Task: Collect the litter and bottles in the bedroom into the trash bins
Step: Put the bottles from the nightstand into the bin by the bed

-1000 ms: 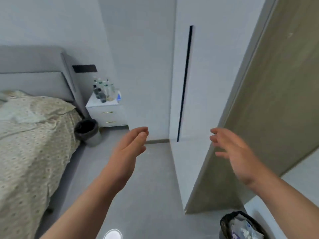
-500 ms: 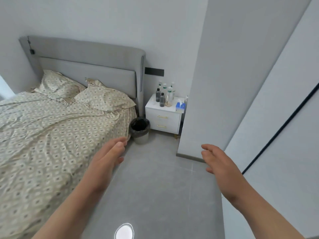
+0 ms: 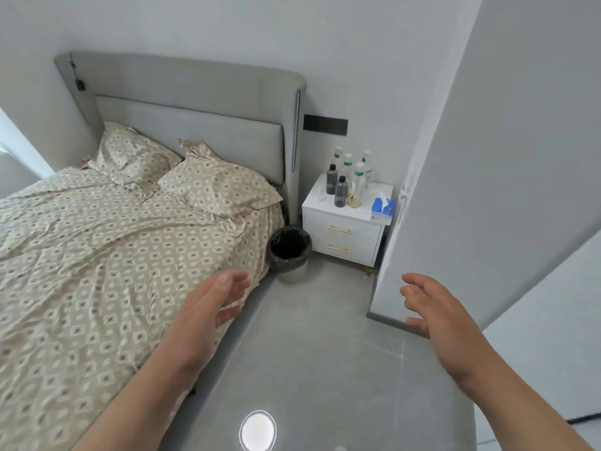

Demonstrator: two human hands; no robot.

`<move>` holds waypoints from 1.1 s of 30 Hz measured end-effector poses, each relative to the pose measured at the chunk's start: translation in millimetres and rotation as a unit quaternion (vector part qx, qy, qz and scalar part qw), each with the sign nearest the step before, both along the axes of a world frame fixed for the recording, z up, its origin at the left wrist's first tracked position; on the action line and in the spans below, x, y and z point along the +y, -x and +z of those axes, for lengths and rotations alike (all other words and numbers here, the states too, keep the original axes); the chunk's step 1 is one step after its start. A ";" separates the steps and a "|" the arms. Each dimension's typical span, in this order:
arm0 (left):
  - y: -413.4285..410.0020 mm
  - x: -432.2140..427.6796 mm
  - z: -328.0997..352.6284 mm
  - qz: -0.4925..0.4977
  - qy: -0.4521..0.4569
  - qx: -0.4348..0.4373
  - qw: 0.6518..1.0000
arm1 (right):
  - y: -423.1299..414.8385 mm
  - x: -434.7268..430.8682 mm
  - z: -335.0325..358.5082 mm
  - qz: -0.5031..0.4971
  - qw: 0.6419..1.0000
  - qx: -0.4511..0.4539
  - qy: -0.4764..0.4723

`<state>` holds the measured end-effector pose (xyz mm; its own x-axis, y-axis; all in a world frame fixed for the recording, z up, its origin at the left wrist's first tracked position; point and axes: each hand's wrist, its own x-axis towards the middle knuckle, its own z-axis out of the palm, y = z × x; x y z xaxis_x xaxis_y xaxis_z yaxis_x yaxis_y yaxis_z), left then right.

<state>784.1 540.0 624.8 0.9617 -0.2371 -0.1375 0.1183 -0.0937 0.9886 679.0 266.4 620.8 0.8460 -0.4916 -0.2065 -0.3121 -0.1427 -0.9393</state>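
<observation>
Six bottles (image 3: 340, 192), two dark and four clear; one nightstand (image 3: 338, 239), one trash bin (image 3: 292, 271), one tissue box (image 3: 383, 208), two pillows (image 3: 218, 187).

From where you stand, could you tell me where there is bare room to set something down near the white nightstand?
The grey floor between the patterned bed and white wall is bare. On the white two-drawer nightstand, only the front-edge strip looks free; grey and clear bottles crowd the middle, a blue tissue box the right corner.
</observation>
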 end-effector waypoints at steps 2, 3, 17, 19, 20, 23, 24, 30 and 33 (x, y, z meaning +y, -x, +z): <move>-38.1 -15.7 4.9 0.018 -0.009 -0.002 1.000 | -44.1 -20.6 5.3 0.017 1.000 0.015 -0.001; -57.8 -23.5 8.8 0.028 -0.010 -0.009 1.000 | -66.1 -30.3 10.1 0.029 0.999 0.020 0.000; -310.7 -151.6 9.8 -0.019 0.023 -0.026 0.999 | -308.3 -131.1 28.5 0.028 0.999 0.021 0.034; -362.8 -170.7 -5.4 -0.030 0.027 -0.027 0.999 | -348.3 -145.3 23.2 0.012 0.998 0.030 0.052; -389.6 -180.2 -12.3 -0.038 0.029 -0.023 0.999 | -367.9 -152.6 21.0 0.005 0.998 0.037 0.058; -465.6 -207.2 -24.6 -0.068 0.027 -0.009 0.997 | -421.8 -174.8 20.7 -0.017 0.996 0.059 0.064; -488.5 -215.4 -26.1 -0.075 0.029 -0.004 0.997 | -438.1 -180.7 22.4 -0.024 0.995 0.064 0.067; -602.3 -265.3 -31.3 -0.117 0.007 0.008 0.993 | -522.3 -215.0 14.3 -0.062 0.993 0.085 0.056; -634.1 -286.4 -36.2 -0.127 0.003 0.022 0.992 | -551.3 -229.9 2.3 -0.072 0.991 0.106 0.044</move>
